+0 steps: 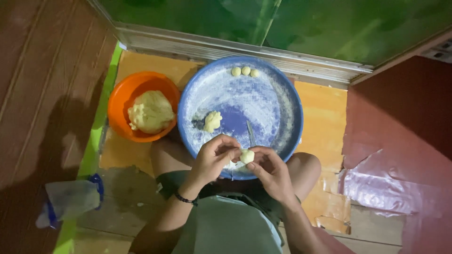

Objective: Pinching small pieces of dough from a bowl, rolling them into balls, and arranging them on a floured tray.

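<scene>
Both hands, left [214,157] and right [269,169], pinch a small dough ball [246,156] between fingertips above the floured blue tray's [292,99] near rim; it looks soft, light, probably sticky; best cupped gently, not squeezed.

Only one thing here counts as a package: a soft plastic bag [70,200] lying on the floor at the near left, well apart from the person's knees and nearer than the orange bowl [141,106]. It is pale, cloudy and half see-through, slumped and crumpled into a rough oblong, with blue showing at its far right corner and again at its near left end. It sits partly across a bright green strip [89,155] that runs along the floor. In the dim light I cannot make out what it contains. No labels, signs or screens show anywhere.
</scene>
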